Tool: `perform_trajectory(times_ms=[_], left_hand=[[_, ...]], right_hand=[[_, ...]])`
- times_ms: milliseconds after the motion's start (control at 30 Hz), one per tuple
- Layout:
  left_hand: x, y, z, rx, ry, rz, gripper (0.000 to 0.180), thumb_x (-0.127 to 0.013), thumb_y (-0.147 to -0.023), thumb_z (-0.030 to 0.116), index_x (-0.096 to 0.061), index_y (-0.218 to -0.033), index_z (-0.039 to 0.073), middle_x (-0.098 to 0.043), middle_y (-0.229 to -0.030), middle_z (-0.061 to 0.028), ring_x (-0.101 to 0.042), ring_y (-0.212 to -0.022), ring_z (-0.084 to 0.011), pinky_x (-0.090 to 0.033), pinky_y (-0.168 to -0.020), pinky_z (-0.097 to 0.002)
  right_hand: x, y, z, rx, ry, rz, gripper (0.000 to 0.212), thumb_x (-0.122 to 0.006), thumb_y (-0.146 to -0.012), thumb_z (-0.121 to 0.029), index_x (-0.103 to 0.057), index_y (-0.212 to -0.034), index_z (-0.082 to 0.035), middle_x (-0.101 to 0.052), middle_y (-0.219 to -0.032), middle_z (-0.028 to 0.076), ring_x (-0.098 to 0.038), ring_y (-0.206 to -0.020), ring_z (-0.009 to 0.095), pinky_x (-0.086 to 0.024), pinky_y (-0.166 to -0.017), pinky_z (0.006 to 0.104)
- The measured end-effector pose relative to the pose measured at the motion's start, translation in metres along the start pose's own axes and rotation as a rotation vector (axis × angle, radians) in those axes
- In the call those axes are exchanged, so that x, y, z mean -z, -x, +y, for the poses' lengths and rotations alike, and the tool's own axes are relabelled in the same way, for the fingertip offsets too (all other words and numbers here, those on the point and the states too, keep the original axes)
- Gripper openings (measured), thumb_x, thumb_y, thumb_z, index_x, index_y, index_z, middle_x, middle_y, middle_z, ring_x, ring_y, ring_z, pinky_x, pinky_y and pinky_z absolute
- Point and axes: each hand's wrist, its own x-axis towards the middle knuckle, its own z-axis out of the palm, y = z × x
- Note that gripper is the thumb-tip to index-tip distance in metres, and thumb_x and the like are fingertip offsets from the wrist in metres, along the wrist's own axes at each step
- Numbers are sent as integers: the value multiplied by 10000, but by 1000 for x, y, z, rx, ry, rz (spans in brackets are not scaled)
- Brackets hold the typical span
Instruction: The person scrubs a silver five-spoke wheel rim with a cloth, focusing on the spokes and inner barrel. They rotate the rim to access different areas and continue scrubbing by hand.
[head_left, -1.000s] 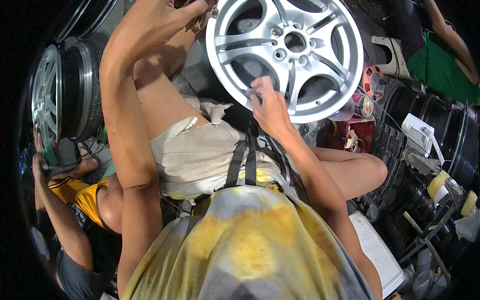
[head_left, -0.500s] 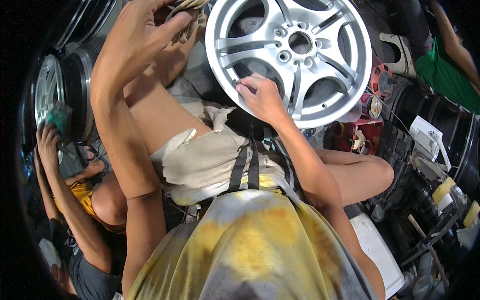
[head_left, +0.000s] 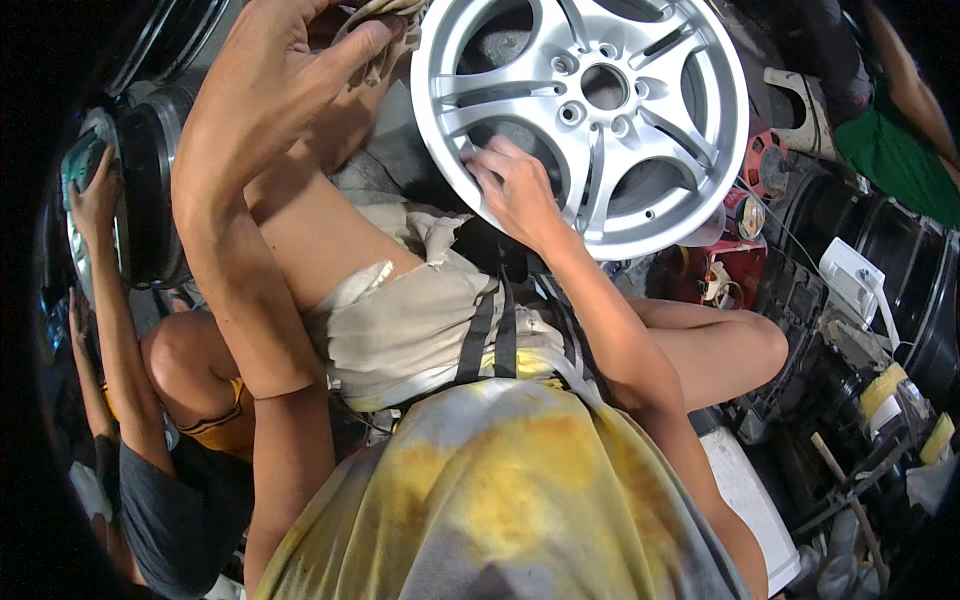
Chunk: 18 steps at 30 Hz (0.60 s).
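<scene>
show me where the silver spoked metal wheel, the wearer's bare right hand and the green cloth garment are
Silver spoked metal wheel (head_left: 594, 118): head view, hub face below the central hole
Bare right hand (head_left: 519, 192): head view, back of the hand
Green cloth garment (head_left: 888, 162): head view, middle of the fabric

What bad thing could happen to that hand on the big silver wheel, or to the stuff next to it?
The bare right hand is by the rim of the silver wheel, beside an opening between spokes. If the wheel slipped, fingers might get pinched or scraped.

The round can sits close to the wheel's far right side, as seen here, so a bump or turn could perhaps knock it over.
</scene>
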Motion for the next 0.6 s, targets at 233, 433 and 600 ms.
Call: perform_trajectory(times_ms=[233,433,600], left_hand=[[-4,-4,1,-80,-37,-2,295,-604,-853,77,-681,-1103,-59,-736,-898,-188,-677,-800,-185,-537,-788,-332],[6,5,-4,-42,5,20,294,-614,-852,85,-681,-1096,-64,-727,-873,-187,-659,-778,-165,-532,-770,-323],[-1,-4,-22,51,152,-41,289,-616,-858,81,-686,-1098,-64,-738,-865,-146,-638,-766,-127,-526,-746,-304]], right_hand=[[2,-15,19,251,342,-9,337,-644,-832,4,-756,-1145,-51,-634,-994,135,-633,-967,338,-539,-895,425],[2,-5,22,136,409,-11,260,-662,-857,-21,-747,-1102,-6,-664,-1054,185,-653,-1025,388,-536,-904,454],[-7,-10,0,-57,201,154,166,-672,-902,-55,-748,-1017,37,-669,-994,218,-663,-929,432,-520,-840,484]])
